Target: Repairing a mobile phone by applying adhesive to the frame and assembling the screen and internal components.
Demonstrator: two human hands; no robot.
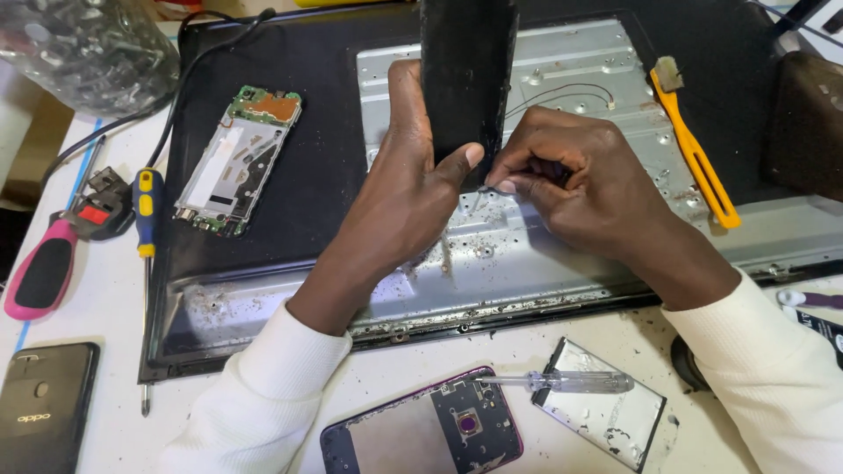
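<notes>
Black flat phone panel (466,70), upright over the grey metal sheet (562,132) mid-bench, clamped by left hand (404,189), right hand (562,180) pinched at its lower corner; excess prying there would likely crack it.

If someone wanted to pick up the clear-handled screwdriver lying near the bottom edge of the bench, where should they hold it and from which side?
Probably by the clear handle, coming down from above. The clear-handled screwdriver lies flat and roughly level, its handle resting over the corner of a glass panel and its thin shaft pointing left toward the purple-rimmed phone back. The handle is the thickest part and sits slightly raised, so fingers can close around it.
</notes>
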